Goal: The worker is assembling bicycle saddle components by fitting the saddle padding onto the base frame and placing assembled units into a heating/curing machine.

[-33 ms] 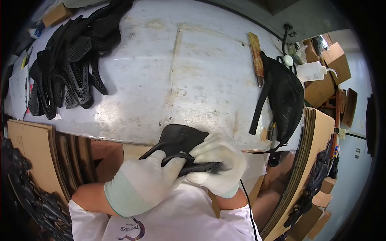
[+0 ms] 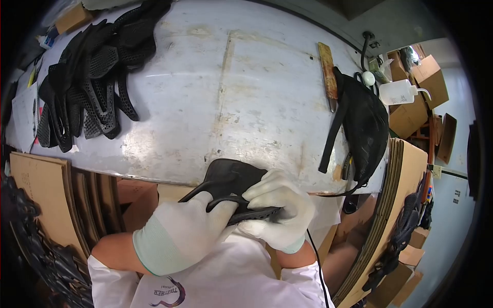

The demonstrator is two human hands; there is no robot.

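Both my hands wear white knitted gloves with pale green cuffs. They hold a black saddle-shaped piece [image 2: 233,174], like a bicycle saddle pad, just off the table's near edge. Its broad, smooth end points away from me, and a narrow opening runs through its middle. My left hand [image 2: 192,231] is closed on its left side, with fingers hooked into the opening. My right hand [image 2: 280,205] pinches the right side, thumb below and fingers on top, beside a perforated edge. The gloves hide much of the piece's near part.
A heap of black honeycomb-patterned pieces [image 2: 97,72] covers the far left of the white table [image 2: 179,102]. To the right lie a worn wooden-handled tool [image 2: 327,69], a black bag [image 2: 362,128] and a white squeeze bottle [image 2: 398,92]. Cardboard stacks [image 2: 43,190] flank me, and a black cord [image 2: 314,246] hangs near my right arm.
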